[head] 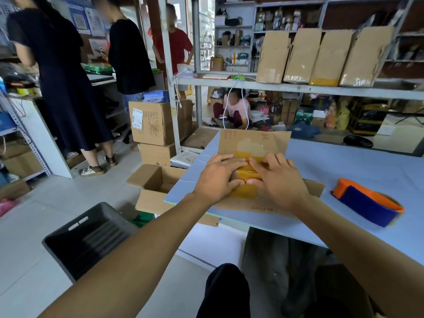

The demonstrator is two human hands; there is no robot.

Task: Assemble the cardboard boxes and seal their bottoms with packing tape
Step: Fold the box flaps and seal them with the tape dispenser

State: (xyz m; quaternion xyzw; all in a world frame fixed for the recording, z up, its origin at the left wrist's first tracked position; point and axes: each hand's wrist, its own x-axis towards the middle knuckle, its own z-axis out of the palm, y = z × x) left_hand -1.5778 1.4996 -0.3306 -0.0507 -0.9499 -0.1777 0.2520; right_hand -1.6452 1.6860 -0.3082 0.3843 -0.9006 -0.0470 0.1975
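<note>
A brown cardboard box lies on the pale blue table, its far flap standing up toward me. A strip of yellowish packing tape runs down its middle seam. My left hand and my right hand both press on the box over the tape, fingers spread and lightly bent, fingertips meeting at the seam. The orange and blue tape dispenser lies on the table to the right, apart from both hands.
An open assembled box sits on the floor left of the table, beside a dark plastic crate. Several flat cardboard boxes lean on the metal shelf behind. Several people stand or sit at the back left.
</note>
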